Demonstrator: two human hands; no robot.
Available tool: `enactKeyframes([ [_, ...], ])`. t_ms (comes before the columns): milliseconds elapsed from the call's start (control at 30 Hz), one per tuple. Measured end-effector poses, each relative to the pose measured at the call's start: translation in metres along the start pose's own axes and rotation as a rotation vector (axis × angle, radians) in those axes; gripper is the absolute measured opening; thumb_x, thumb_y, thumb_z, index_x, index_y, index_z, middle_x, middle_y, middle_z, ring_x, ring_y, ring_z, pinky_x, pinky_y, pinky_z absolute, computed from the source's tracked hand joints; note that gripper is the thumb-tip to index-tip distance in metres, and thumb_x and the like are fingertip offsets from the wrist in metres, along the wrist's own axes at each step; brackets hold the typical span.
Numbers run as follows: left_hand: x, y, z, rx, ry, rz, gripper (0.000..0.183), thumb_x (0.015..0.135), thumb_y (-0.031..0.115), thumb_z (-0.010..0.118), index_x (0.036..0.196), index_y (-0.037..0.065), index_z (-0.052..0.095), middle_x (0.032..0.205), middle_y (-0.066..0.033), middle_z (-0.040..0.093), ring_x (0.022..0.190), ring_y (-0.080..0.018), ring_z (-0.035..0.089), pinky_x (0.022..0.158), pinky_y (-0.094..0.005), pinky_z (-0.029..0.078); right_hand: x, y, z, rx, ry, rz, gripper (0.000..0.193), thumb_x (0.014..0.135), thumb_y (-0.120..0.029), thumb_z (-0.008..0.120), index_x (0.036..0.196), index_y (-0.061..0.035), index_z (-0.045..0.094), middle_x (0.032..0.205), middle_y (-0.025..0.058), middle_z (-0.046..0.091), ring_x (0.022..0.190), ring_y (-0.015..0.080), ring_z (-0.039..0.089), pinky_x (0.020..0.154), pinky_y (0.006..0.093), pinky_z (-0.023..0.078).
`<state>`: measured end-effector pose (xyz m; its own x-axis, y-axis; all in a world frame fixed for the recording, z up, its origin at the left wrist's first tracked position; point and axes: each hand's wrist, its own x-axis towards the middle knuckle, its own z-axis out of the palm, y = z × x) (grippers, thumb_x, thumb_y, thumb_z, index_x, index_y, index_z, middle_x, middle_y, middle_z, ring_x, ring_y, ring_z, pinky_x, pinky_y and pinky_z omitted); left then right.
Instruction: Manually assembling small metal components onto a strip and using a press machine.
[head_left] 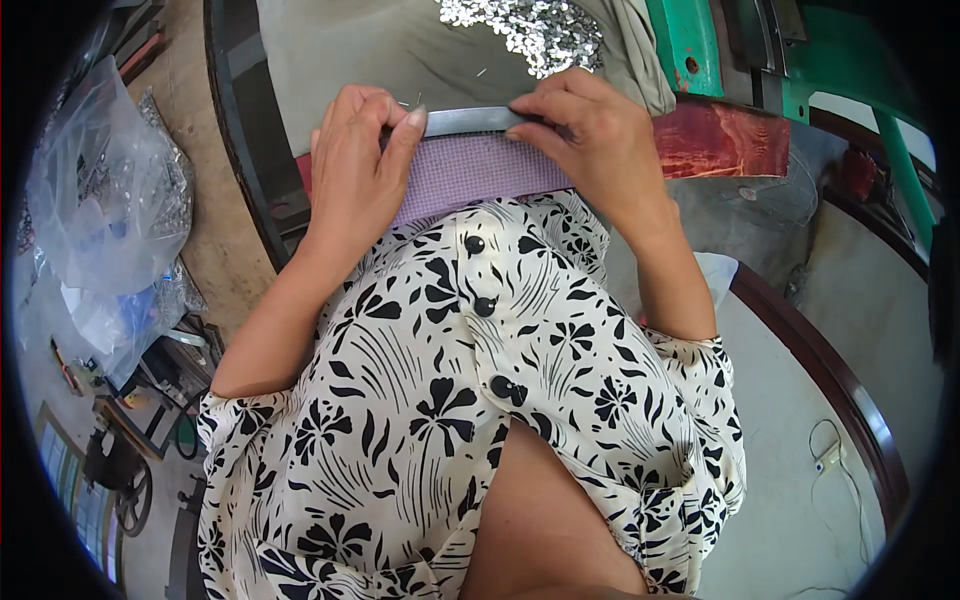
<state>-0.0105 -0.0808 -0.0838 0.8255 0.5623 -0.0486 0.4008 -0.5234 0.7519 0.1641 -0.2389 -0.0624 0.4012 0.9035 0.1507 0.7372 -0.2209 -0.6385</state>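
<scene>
Strip handling: the step seems to be steadying the grey strip (472, 122) by its two ends; an even, light grip from both hands should serve best, since a harder squeeze on one side could twist or bow it.
Strip edge: fingertips are better laid on the flat faces than along the rim (it may be sharp, though its edge is too small to judge).
Left hand (361, 165): thumb laid at the strip's left end, the other fingers curled; what they press underneath cannot be seen.
Right hand (597, 125): thumb and forefinger pinch the right end.
Strip position: it spans the gap between the hands, roughly crosswise, just beyond the torso and at the far edge of the purple mesh (480, 172); whether it touches the mesh, I cannot tell.
Silver pieces (535, 32): heaped beyond the strip on the grey-green cloth (335, 55), nearer the right hand; loose bits are best not caught under the fingers.
</scene>
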Motion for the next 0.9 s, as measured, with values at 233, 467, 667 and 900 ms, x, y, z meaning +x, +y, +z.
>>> enactKeyframes([
  [233,-0.001,0.004,0.003,0.043,-0.014,-0.029,0.018,0.089,0.02,0.068,0.084,0.005,0.06,0.099,-0.0058,0.055,0.098,-0.0241,0.053,0.082,-0.0365,0.035,-0.003,-0.001,-0.001,0.005,0.003,0.023,0.019,0.072,-0.01,0.079,0.089,-0.0034,0.074,0.085,0.0067,0.066,0.08,0.0261,0.066,0.07,0.0374,0.054],
  [467,-0.001,0.01,0.001,0.047,-0.012,-0.062,0.017,0.086,0.017,0.07,0.08,0.004,0.061,0.098,-0.0056,0.055,0.098,-0.0237,0.053,0.083,-0.0356,0.033,-0.011,0.006,-0.007,0.075,0.041,0.116,0.023,0.075,-0.01,0.081,0.097,-0.0048,0.077,0.088,0.0063,0.068,0.073,0.0184,0.066,0.063,0.0288,0.051],
  [667,0.0,0.014,-0.002,0.032,-0.041,-0.096,0.018,0.085,0.017,0.07,0.078,0.004,0.061,0.097,-0.0058,0.055,0.097,-0.0236,0.053,0.083,-0.0352,0.033,-0.017,0.009,-0.004,0.091,0.059,0.261,0.023,0.078,-0.016,0.081,0.097,-0.0037,0.076,0.082,0.0088,0.067,0.068,0.0243,0.065,0.061,0.0341,0.05],
  [900,0.001,0.016,-0.007,0.003,-0.065,-0.132,0.018,0.084,0.019,0.073,0.089,0.004,0.064,0.101,-0.007,0.056,0.099,-0.0238,0.053,0.085,-0.0349,0.033,-0.02,0.006,-0.002,0.099,0.051,0.318,0.02,0.076,-0.01,0.082,0.095,-0.0047,0.078,0.082,0.0085,0.07,0.07,0.0167,0.066,0.061,0.0283,0.05],
])
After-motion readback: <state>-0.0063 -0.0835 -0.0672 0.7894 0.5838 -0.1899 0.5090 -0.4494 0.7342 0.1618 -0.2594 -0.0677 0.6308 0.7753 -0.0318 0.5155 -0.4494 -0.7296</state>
